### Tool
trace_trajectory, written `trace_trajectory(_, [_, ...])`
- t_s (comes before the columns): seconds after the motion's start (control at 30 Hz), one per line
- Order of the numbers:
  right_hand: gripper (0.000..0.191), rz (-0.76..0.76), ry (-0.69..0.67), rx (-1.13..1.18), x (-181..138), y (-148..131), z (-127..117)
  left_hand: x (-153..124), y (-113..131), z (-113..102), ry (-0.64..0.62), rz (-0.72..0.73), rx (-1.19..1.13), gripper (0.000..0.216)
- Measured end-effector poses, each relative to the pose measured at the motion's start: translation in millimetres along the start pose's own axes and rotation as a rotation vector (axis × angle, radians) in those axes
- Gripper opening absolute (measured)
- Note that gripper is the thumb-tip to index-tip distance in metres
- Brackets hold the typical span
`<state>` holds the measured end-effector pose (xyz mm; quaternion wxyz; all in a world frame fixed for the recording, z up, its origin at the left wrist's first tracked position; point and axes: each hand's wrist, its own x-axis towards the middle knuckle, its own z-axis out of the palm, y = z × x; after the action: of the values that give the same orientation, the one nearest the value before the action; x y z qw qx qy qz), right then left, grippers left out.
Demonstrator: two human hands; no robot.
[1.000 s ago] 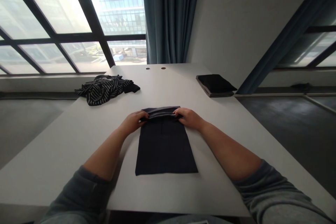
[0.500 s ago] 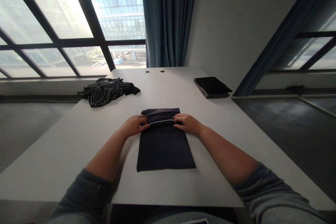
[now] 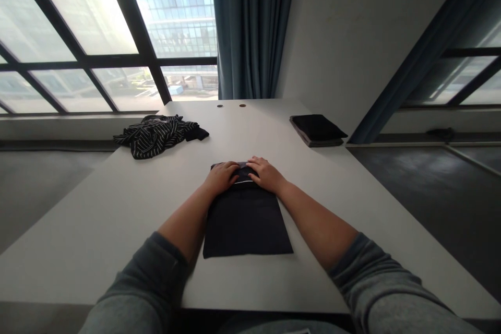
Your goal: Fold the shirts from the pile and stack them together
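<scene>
A dark folded garment (image 3: 246, 224) lies flat on the white table in front of me, with a thin white line across its far part. My left hand (image 3: 222, 176) rests palm down on the garment's far left part, fingers stretched out. On the far right part lies my right hand (image 3: 265, 173), its fingers spread over the cloth. Both hands touch the fabric without gripping it. Some of the garment's far end is hidden under them, and its exact kind cannot be made out.
A crumpled black garment with white stripes (image 3: 160, 135) lies at the table's far left. Folded dark clothes (image 3: 318, 129) are stacked at the far right. The white table (image 3: 129, 229) reaches back towards a blue curtain (image 3: 250, 31) and a window.
Both hands have let go of the white-lined edge and moved inward and slightly away from me. They now lie flat on the garment. The garment itself has hardly shifted.
</scene>
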<state>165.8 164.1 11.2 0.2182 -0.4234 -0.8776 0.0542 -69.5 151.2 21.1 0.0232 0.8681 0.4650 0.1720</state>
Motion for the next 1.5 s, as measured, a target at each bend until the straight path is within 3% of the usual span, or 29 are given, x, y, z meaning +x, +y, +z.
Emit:
trace_trajectory(0.17, [0.075,0.089,-0.207,-0.082,-9.6,5.6,17.0,-8.5,-8.0,14.3,-0.085,0.014,0.019,0.059])
trace_trajectory(0.5, [0.086,0.177,-0.293,-0.091,-6.8,10.0,24.4,-11.0,-14.1,18.0,-0.194,-0.187,0.082,0.082])
trace_trajectory(0.63, [0.094,0.235,-0.283,-0.077,-12.4,13.7,23.7,-16.7,-17.4,15.5,-0.194,-0.206,0.072,0.088])
trace_trajectory(0.83, [0.095,0.257,-0.284,-0.043,-18.1,17.8,18.7,-22.6,-27.7,16.6,-0.172,-0.168,0.021,0.082])
trace_trajectory(0.97, [0.083,0.22,-0.236,0.012,-24.3,24.5,10.9,-27.5,-37.8,17.9,-0.129,-0.188,-0.066,0.074])
trace_trajectory(1.13, [0.075,0.303,0.036,-0.011,-35.7,43.5,6.6,-36.3,-53.1,18.6,-0.045,-0.482,-0.078,0.067])
trace_trajectory(1.2, [0.077,0.365,0.085,-0.04,-37.3,48.5,8.0,-37.7,-56.7,18.0,-0.027,-0.565,-0.044,0.065])
trace_trajectory(1.4, [0.086,0.418,-0.079,-0.018,-34.0,46.6,9.7,-33.6,-56.9,17.1,-0.023,-0.543,-0.032,0.059])
trace_trajectory(1.5, [0.087,0.426,-0.084,0.064,-32.8,44.2,7.7,-30.6,-57.5,16.6,0.03,-0.522,-0.078,0.054])
